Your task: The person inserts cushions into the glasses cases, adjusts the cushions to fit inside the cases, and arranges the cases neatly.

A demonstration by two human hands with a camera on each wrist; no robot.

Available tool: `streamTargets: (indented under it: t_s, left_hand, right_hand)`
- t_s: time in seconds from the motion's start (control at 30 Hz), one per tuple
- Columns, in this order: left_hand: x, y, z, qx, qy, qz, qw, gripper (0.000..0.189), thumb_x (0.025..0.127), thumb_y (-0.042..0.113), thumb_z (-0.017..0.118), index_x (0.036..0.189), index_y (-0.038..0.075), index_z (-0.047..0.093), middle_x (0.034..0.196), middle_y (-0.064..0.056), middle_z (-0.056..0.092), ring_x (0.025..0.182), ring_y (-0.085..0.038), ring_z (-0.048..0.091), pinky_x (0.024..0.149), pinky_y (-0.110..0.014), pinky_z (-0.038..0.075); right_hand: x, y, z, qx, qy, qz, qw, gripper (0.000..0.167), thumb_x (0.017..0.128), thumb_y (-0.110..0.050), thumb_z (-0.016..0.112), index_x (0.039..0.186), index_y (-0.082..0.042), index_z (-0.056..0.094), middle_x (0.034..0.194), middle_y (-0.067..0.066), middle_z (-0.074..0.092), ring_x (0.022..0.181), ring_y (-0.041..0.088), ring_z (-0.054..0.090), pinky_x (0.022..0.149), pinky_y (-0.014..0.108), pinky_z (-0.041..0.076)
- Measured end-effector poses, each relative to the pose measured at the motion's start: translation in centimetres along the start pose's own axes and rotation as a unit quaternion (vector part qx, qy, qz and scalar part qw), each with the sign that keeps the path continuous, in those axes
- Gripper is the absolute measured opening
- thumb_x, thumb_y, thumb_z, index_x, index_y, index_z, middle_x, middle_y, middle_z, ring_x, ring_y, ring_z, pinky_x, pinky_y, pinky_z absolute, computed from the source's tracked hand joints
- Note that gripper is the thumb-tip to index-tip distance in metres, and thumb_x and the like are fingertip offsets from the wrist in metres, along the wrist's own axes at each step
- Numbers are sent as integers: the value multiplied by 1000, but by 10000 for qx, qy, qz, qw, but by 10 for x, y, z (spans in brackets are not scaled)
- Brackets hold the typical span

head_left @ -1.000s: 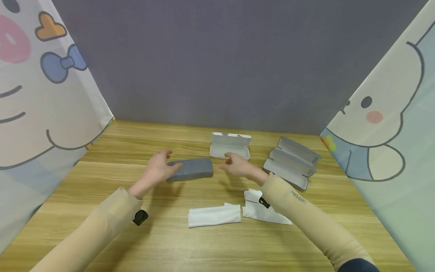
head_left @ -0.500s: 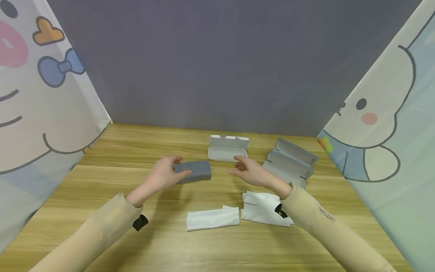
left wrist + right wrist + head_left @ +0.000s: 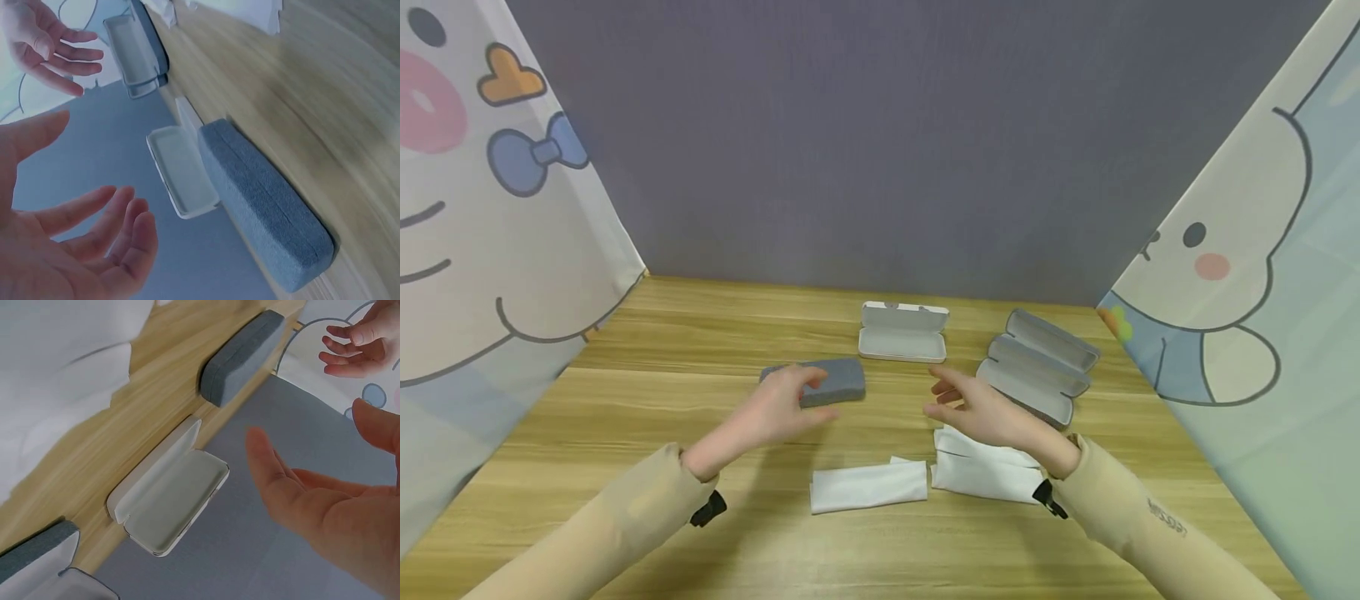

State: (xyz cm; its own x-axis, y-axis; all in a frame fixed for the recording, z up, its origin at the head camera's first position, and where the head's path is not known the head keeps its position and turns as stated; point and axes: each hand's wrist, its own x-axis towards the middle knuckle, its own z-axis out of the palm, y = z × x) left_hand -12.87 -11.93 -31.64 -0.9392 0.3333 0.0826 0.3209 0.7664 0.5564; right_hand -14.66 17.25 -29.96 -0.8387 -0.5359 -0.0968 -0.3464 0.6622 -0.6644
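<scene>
My left hand (image 3: 775, 410) hovers with loosely bent fingers over the near left part of a closed grey-blue glasses case (image 3: 842, 380), holding nothing. In the left wrist view a gap shows between the fingers and that glasses case (image 3: 262, 200). My right hand (image 3: 981, 410), also holding nothing, hangs in the air in front of an unfolded grey glasses case (image 3: 1026, 390) and above a folded white cloth (image 3: 981, 475). Farther back, between the hands, a white glasses case (image 3: 902, 343) stands with its lid up; it also shows in the right wrist view.
A second folded white cloth (image 3: 868, 487) lies near the front of the wooden table (image 3: 737, 533). A dark grey panel (image 3: 865, 150) rises behind the table. Cartoon-printed sheets (image 3: 1217, 333) flank both sides.
Both hands have drawn back toward the person and shifted right, the right hand farther. The cases and cloths lie as before; the head view has shifted slightly.
</scene>
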Motion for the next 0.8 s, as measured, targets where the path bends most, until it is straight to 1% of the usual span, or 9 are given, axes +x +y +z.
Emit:
streamTargets:
  t_s: [0.07, 0.13, 0.2, 0.37, 0.53, 0.7, 0.8]
  left_hand:
    - [-3, 1, 3, 65, -89, 110, 9999, 54, 84, 28, 73, 124, -4, 58, 115, -21, 65, 98, -32, 62, 80, -42, 52]
    - [-5, 2, 6, 122, -170, 127, 9997, 53, 84, 29, 73, 123, -3, 59, 115, -20, 66, 102, -33, 62, 84, -44, 52]
    - [-7, 3, 9, 210, -235, 159, 9994, 52, 83, 29, 73, 122, -2, 60, 114, -18, 66, 105, -33, 62, 86, -45, 52]
    - [-13, 2, 19, 448, -416, 86, 9981, 51, 80, 32, 76, 119, 1, 63, 107, -14, 67, 98, -29, 63, 81, -42, 53]
    - [-19, 0, 29, 537, -594, 35, 9968, 52, 76, 32, 79, 116, 2, 64, 104, -11, 67, 95, -27, 62, 76, -41, 52]
    - [-25, -4, 37, 699, -798, 323, 9938, 52, 74, 32, 81, 113, 1, 65, 99, -10, 67, 88, -25, 63, 72, -39, 52]
    - [-28, -6, 41, 814, -875, 510, 9915, 50, 73, 32, 82, 109, 0, 66, 94, -8, 66, 84, -23, 62, 69, -36, 51]
  right_hand:
    - [-3, 1, 2, -18, -14, -47, 10000, 65, 97, -28, 58, 144, 7, 33, 131, 27, 54, 120, 39, 55, 97, 49, 49]
    - [-6, 3, 5, -53, -36, -78, 9999, 65, 96, -29, 58, 144, 8, 33, 131, 28, 54, 119, 39, 55, 97, 50, 49]
    - [-8, 5, 7, -49, -51, -86, 9999, 65, 96, -28, 59, 143, 9, 34, 130, 28, 54, 119, 40, 55, 96, 51, 48]
    - [-11, 11, 16, -93, -190, -161, 9996, 63, 96, -23, 59, 141, 13, 34, 129, 32, 53, 118, 44, 54, 94, 49, 50]
    - [-14, 17, 25, -157, -288, -108, 9994, 64, 95, -22, 61, 140, 14, 35, 129, 32, 53, 118, 42, 55, 90, 43, 53]
    - [-16, 22, 33, -191, -374, -272, 9987, 63, 94, -23, 62, 137, 15, 38, 128, 32, 53, 116, 44, 55, 87, 44, 54]
    - [-19, 24, 38, -415, -438, -417, 9973, 62, 93, -26, 63, 136, 13, 42, 128, 31, 53, 114, 42, 56, 86, 46, 53]
